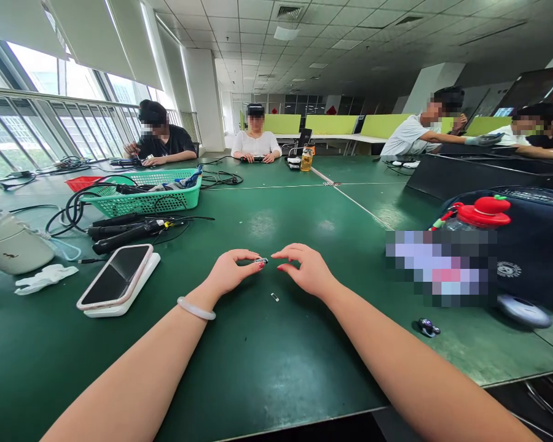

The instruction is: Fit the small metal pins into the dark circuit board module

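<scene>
Both my hands are raised a little over the green table [276, 374], fingertips facing each other. My left hand [234, 270], with a pale bangle [196, 309] at the wrist, pinches a small metallic piece [262, 261] between thumb and fingers; its kind is too small to make out. Just to the right of it, my right hand [304, 268] has thumb and fingers apart, with nothing seen between them. Below the gap between the hands, a tiny dark-and-white rectangular piece [274, 297] lies on the table.
At left lie a phone [115, 276] on a white box, black cylindrical devices [126, 233], a green basket [152, 205] and a cup-like container [11, 245]. To the right are a dark bag [534, 245], a red-lidded bottle [483, 212] and a computer mouse [524, 311]. Several people sit beyond.
</scene>
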`<state>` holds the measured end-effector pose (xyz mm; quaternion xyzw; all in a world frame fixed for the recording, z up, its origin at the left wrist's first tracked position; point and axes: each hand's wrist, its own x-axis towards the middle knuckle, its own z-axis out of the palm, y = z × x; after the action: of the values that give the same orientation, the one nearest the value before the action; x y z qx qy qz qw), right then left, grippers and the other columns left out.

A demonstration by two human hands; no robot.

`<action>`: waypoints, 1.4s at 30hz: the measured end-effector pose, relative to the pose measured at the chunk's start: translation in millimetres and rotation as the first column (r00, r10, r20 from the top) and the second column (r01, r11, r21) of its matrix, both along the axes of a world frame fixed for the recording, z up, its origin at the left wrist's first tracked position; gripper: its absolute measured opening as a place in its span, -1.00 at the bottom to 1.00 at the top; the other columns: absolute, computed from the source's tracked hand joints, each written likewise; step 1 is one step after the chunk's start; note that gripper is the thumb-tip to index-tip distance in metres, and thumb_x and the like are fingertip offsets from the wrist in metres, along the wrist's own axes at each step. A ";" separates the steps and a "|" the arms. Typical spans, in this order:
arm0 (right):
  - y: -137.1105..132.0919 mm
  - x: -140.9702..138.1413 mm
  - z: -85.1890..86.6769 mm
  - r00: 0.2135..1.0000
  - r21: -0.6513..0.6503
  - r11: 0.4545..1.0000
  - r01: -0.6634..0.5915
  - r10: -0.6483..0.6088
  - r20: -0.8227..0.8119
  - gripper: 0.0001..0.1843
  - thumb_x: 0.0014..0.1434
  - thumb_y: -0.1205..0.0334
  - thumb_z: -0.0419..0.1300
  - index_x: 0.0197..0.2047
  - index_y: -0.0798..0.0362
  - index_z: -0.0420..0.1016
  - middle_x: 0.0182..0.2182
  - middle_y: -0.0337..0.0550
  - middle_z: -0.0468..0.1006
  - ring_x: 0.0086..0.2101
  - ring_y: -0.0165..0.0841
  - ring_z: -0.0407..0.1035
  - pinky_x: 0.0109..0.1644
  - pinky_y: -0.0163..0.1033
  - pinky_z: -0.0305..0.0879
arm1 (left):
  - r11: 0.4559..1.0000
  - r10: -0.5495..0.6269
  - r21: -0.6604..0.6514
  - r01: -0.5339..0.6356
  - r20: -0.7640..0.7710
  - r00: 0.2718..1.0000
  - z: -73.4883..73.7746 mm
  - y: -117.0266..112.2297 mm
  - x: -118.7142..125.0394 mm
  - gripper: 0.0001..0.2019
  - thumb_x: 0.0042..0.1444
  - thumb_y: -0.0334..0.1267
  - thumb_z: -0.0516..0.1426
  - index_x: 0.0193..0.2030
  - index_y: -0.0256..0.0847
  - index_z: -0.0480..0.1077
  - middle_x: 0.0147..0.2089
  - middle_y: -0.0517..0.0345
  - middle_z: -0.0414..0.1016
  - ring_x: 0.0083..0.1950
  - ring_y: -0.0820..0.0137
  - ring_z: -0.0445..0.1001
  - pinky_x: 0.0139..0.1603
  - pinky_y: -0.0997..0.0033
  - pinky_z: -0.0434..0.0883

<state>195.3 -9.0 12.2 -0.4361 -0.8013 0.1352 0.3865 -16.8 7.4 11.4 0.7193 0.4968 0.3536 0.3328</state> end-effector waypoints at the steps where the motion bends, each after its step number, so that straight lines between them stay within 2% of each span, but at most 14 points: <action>1: -0.2 -0.1 0.0 1.000 -0.014 1.000 -0.003 0.003 0.009 -0.72 0.06 0.38 0.24 -0.14 -0.07 0.54 -0.23 -0.20 0.52 -0.24 -0.40 0.36 -0.12 -0.25 0.32 | 1.000 0.000 -0.001 0.000 -0.002 1.000 -0.1 0.0 0.2 -0.66 -0.13 0.02 0.23 -0.26 -0.14 0.55 -0.08 0.08 0.56 0.02 0.22 0.45 0.11 0.23 0.32; 6: -1.9 -6.1 0.1 0.995 -0.006 0.999 -0.054 0.054 0.080 -0.71 0.08 0.36 0.23 -0.10 -0.08 0.53 -0.20 -0.19 0.51 -0.17 -0.37 0.35 -0.09 -0.25 0.30 | 1.000 -0.004 0.013 0.004 0.000 1.000 0.7 -1.0 1.5 -0.67 -0.13 0.01 0.24 -0.28 -0.14 0.55 -0.10 0.08 0.56 0.03 0.22 0.43 0.11 0.24 0.32; 9: -2.2 -6.0 2.9 0.997 -0.028 1.000 -0.014 0.017 0.080 -0.68 0.09 0.37 0.21 -0.06 -0.05 0.51 -0.21 -0.18 0.50 -0.23 -0.40 0.34 -0.12 -0.27 0.28 | 1.000 0.004 0.015 -0.004 -0.011 1.000 1.5 -1.4 1.4 -0.68 -0.13 0.01 0.23 -0.29 -0.14 0.55 -0.10 0.09 0.57 0.03 0.21 0.43 0.10 0.24 0.32; 11: -2.7 -3.5 5.1 0.993 -0.093 0.996 0.011 0.000 0.115 -0.77 0.10 0.30 0.22 -0.14 -0.02 0.52 -0.29 -0.20 0.50 -0.32 -0.42 0.32 -0.20 -0.29 0.26 | 1.000 0.019 0.012 -0.019 -0.043 0.999 1.9 -1.7 1.0 -0.68 -0.13 0.02 0.23 -0.28 -0.13 0.56 -0.09 0.09 0.56 0.03 0.20 0.43 0.08 0.24 0.33; 13: -4.2 -1.0 6.8 0.976 -0.218 0.975 -0.034 0.079 0.201 -0.86 0.09 0.15 0.23 -0.30 0.01 0.54 -0.40 -0.24 0.48 -0.41 -0.45 0.29 -0.30 -0.32 0.21 | 0.999 0.034 0.013 -0.034 -0.084 0.996 2.1 -2.0 0.4 -0.68 -0.12 0.03 0.22 -0.27 -0.10 0.56 -0.08 0.11 0.56 0.03 0.20 0.43 0.08 0.24 0.33; 16: -8.1 -0.6 8.2 0.915 -0.390 0.913 -0.117 0.253 0.316 -0.68 -0.02 -0.07 0.28 -0.43 0.04 0.48 -0.50 -0.29 0.44 -0.49 -0.47 0.24 -0.43 -0.35 0.11 | 0.999 0.032 0.022 -0.029 -0.125 0.992 2.2 -2.1 -0.3 -0.69 -0.10 0.03 0.20 -0.28 -0.08 0.56 -0.11 0.14 0.57 0.01 0.21 0.45 0.08 0.25 0.32; 18: -10.7 -3.0 8.8 0.891 -0.413 0.904 -0.110 0.274 0.361 -0.69 -0.06 -0.04 0.32 -0.42 0.04 0.46 -0.51 -0.30 0.43 -0.50 -0.48 0.22 -0.45 -0.36 0.06 | 0.999 0.022 0.029 -0.018 -0.135 0.991 2.0 -1.8 -0.7 -0.70 -0.09 0.03 0.20 -0.28 -0.07 0.56 -0.13 0.15 0.57 0.00 0.22 0.45 0.09 0.25 0.31; 23: -11.5 -8.8 6.5 0.885 -0.364 0.928 -0.082 0.236 0.402 -0.87 0.11 0.21 0.20 -0.43 0.06 0.42 -0.49 -0.28 0.44 -0.48 -0.49 0.23 -0.43 -0.38 0.04 | 1.000 0.013 0.011 -0.011 -0.122 0.992 1.2 -1.1 -0.8 -0.69 -0.09 0.03 0.20 -0.27 -0.08 0.56 -0.14 0.14 0.58 -0.03 0.23 0.47 0.09 0.25 0.31; 27: -8.3 -8.1 1.7 0.889 -0.301 0.951 -0.071 0.197 0.413 -0.86 0.13 0.22 0.18 -0.43 0.06 0.42 -0.45 -0.26 0.46 -0.45 -0.47 0.26 -0.40 -0.37 0.08 | 1.000 0.004 0.010 -0.002 -0.135 0.991 2.0 -2.2 0.7 -0.68 -0.10 0.04 0.19 -0.27 -0.09 0.57 -0.13 0.13 0.58 -0.01 0.21 0.45 0.08 0.25 0.32; 30: -5.8 -7.4 0.6 0.885 -0.203 0.979 -0.024 0.116 0.452 -0.87 0.15 0.21 0.16 -0.41 0.04 0.42 -0.41 -0.24 0.47 -0.40 -0.44 0.30 -0.37 -0.35 0.11 | 1.000 0.016 0.023 -0.013 -0.158 0.987 2.4 -2.8 1.1 -0.68 -0.10 0.05 0.19 -0.28 -0.08 0.57 -0.13 0.13 0.58 0.00 0.19 0.45 0.04 0.25 0.35; 33: -4.7 -9.1 2.5 0.841 -0.105 0.992 0.071 -0.003 0.542 -0.87 0.16 0.23 0.15 -0.42 0.03 0.44 -0.38 -0.20 0.50 -0.37 -0.39 0.36 -0.36 -0.33 0.14 | 0.999 0.017 0.041 -0.010 -0.175 0.984 1.4 -2.5 0.4 -0.67 -0.09 0.06 0.18 -0.28 -0.07 0.57 -0.13 0.14 0.58 -0.02 0.19 0.47 -0.01 0.26 0.38; 35: -6.0 -11.6 4.9 0.793 -0.048 0.995 0.084 -0.038 0.607 -0.85 0.17 0.26 0.13 -0.42 0.03 0.45 -0.38 -0.17 0.51 -0.35 -0.36 0.38 -0.34 -0.30 0.16 | 0.998 0.020 0.056 -0.009 -0.192 0.981 0.5 -2.1 -0.1 -0.67 -0.10 0.06 0.18 -0.28 -0.07 0.57 -0.12 0.15 0.58 -0.03 0.19 0.47 -0.03 0.28 0.39; 38: -10.8 -15.4 8.9 0.737 0.006 1.000 0.027 -0.023 0.676 -0.83 0.18 0.27 0.10 -0.39 0.04 0.49 -0.37 -0.12 0.53 -0.33 -0.30 0.41 -0.31 -0.27 0.20 | 0.997 0.028 0.077 -0.012 -0.216 0.976 0.2 -2.0 -0.3 -0.70 -0.10 0.04 0.19 -0.29 -0.06 0.57 -0.13 0.16 0.58 -0.04 0.19 0.48 -0.05 0.29 0.40; 42: -17.1 -14.8 12.7 0.720 -0.036 0.999 -0.026 0.043 0.693 -0.82 0.17 0.25 0.11 -0.37 0.03 0.53 -0.38 -0.13 0.54 -0.32 -0.29 0.42 -0.31 -0.27 0.20 | 0.996 0.025 0.085 -0.005 -0.233 0.972 1.9 -2.9 0.5 -0.70 -0.09 0.04 0.18 -0.30 -0.05 0.57 -0.15 0.17 0.59 -0.05 0.19 0.48 -0.08 0.30 0.40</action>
<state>180.5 -26.0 24.9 -0.4446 -0.8940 -0.0209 0.0513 -16.3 4.4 13.3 0.7655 0.5225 0.2896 0.2390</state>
